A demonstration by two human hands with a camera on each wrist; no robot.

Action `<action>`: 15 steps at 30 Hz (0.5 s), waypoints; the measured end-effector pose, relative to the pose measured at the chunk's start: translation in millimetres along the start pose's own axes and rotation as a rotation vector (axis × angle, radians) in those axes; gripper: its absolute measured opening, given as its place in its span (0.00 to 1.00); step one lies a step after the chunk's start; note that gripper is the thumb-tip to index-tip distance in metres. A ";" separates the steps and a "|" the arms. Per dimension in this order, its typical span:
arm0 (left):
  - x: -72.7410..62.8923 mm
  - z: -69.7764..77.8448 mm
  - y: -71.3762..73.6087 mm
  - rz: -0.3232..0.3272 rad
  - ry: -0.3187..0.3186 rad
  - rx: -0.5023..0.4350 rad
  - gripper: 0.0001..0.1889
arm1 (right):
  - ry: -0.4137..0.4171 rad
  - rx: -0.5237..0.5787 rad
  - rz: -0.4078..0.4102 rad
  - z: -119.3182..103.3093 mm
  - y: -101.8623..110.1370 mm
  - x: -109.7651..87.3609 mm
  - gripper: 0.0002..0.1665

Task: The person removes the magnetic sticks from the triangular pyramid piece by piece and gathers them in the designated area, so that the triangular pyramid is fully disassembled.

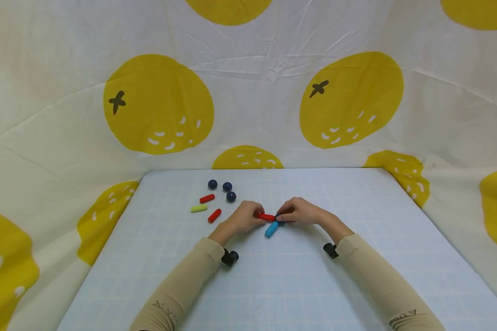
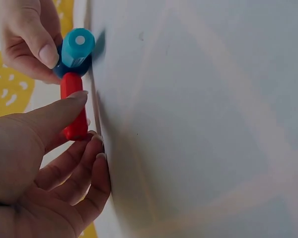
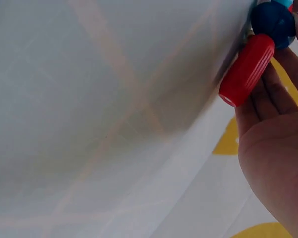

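My left hand (image 1: 246, 217) pinches a red ribbed rod (image 1: 267, 217) between thumb and fingers. The rod's other end meets a dark blue ball (image 3: 272, 24), which my right hand (image 1: 302, 212) holds with its thumb and fingertips. A light blue rod (image 1: 271, 229) sticks out from the ball toward me, its round end showing a pale dot in the left wrist view. In the right wrist view a second red rod (image 3: 247, 70) extends from the ball, beside the right palm. That rod is mostly hidden behind the right hand in the head view.
Left of the hands on the white table (image 1: 273, 289) lie two loose red rods, one nearer (image 1: 214, 215) and one farther (image 1: 207, 198), and a yellow-green rod (image 1: 199, 208). Three dark blue balls (image 1: 231, 196) sit behind them. A patterned curtain (image 1: 269, 110) surrounds the table.
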State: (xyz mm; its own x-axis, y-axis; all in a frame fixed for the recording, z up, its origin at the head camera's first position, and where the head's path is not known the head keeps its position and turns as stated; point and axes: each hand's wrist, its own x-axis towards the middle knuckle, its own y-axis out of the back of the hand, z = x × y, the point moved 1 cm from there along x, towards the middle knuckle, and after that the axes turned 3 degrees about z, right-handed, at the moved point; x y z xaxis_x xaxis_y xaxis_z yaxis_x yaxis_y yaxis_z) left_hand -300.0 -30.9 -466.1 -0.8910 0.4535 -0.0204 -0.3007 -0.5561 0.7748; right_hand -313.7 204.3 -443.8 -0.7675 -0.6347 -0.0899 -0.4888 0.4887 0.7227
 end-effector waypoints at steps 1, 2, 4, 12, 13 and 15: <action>0.1 0.0 0.0 0.005 0.004 -0.001 0.09 | 0.002 -0.001 0.000 -0.5 0.1 0.1 0.15; 0.2 0.0 -0.1 0.009 0.007 0.001 0.09 | 0.006 -0.001 -0.001 -0.6 0.2 0.2 0.15; 0.1 0.3 -0.1 0.011 0.008 0.001 0.08 | 0.010 -0.002 -0.001 -0.9 0.3 0.4 0.15; -1.4 1.7 -1.3 0.015 0.015 0.018 0.06 | 0.009 -0.017 -0.003 -2.4 -0.6 -0.9 0.15; -1.5 2.4 -1.0 0.024 0.021 0.023 0.06 | 0.011 -0.019 -0.001 -2.3 -0.4 -0.8 0.15; -2.1 3.7 0.0 0.043 0.037 0.034 0.07 | 0.019 -0.021 0.004 -1.4 0.1 0.0 0.14</action>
State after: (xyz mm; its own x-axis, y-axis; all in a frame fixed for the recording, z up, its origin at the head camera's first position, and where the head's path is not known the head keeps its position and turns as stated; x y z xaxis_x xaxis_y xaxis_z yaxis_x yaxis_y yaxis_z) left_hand -296.8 -29.2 -463.8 -0.9152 0.4028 -0.0095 -0.2505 -0.5504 0.7964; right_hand -313.1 203.5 -442.7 -0.7613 -0.6441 -0.0743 -0.4768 0.4785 0.7374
